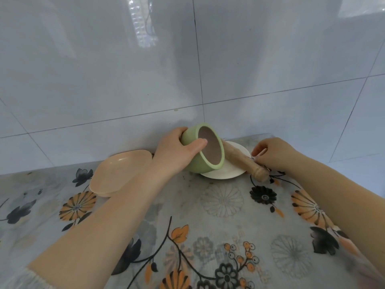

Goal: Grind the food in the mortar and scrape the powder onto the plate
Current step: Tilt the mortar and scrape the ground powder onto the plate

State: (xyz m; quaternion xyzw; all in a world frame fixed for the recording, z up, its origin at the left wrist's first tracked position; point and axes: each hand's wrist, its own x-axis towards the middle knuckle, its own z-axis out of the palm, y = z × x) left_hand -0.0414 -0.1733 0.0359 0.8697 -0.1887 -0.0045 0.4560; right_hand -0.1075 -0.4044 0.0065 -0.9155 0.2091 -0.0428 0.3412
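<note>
My left hand (175,152) grips the green mortar (200,161) and holds it tipped on its side, its brown inside (209,148) facing right over the white plate (225,171). The thumb lies across the mortar's rim. A wooden pestle (243,161) lies across the plate, its thick end hanging off the near right edge. My right hand (273,154) is just right of the pestle, fingers curled near its thick end and pinched on a thin metal utensil that is mostly hidden. No powder is visible on the plate.
A peach-coloured dish (119,172) sits left of my left wrist, close to the wall. The table carries a floral cloth (208,226) and ends against a glossy tiled wall (187,80) right behind the mortar and plate.
</note>
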